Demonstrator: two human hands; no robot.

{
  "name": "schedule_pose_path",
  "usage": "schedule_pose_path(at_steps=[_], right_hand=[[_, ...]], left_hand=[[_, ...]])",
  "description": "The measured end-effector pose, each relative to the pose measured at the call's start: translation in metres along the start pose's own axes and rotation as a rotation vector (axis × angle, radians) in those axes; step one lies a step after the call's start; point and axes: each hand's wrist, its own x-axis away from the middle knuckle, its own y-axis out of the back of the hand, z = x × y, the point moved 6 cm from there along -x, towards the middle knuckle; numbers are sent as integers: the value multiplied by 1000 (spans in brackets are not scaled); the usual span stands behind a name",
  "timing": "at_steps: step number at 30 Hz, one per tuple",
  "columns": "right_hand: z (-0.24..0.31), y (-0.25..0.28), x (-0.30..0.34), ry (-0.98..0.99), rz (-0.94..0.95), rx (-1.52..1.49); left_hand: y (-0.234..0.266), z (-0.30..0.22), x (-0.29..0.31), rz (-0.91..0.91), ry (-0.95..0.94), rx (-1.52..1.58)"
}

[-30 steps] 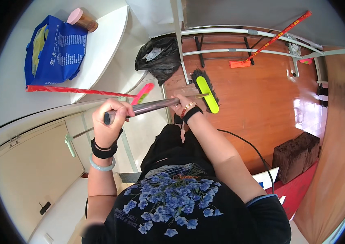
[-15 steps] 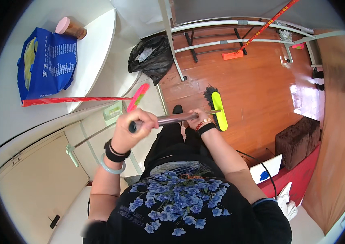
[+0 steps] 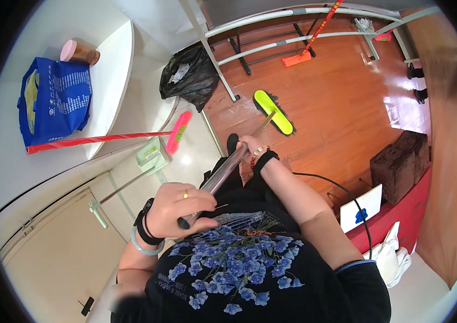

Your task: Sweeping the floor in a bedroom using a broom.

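A broom with a yellow-green head [image 3: 274, 112] and dark bristles rests on the wooden floor ahead of me. Its metallic handle [image 3: 229, 168] slants back toward my waist. My left hand [image 3: 177, 205] is closed around the upper part, just below the dark end cap, in front of my shirt. Farther down, my right hand [image 3: 249, 146] grips the same handle, near my shoes.
Left of me are a pink broom [image 3: 179, 133] with a red handle and a green dustpan [image 3: 152, 155]. A black garbage bag [image 3: 190, 78] lies ahead-left beside a white metal frame [image 3: 220, 78]. An orange broom [image 3: 297, 59] stands beyond. Brown stools [image 3: 400, 164] are at right.
The broom head has swung left and turned on the floor. My left hand has lowered the handle's top toward my body; my right hand has shifted slightly left.
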Motion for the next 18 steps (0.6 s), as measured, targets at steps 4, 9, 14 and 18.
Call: schedule_pose_path(at_steps=[4,9,14,18], right_hand=[[-18,2,16,-16,45,52],[-41,31,44,-51,156,-38],[-45,82,77,-25,186,-256],[-51,137,93,45,188,-435]], left_hand=[[-13,-27,6,-35,-45,-58],[-52,-73,-2,21,-154,-114],[-103,-104,-18,155,-241,-85],[-151,-121,-30,272,-324,-55]])
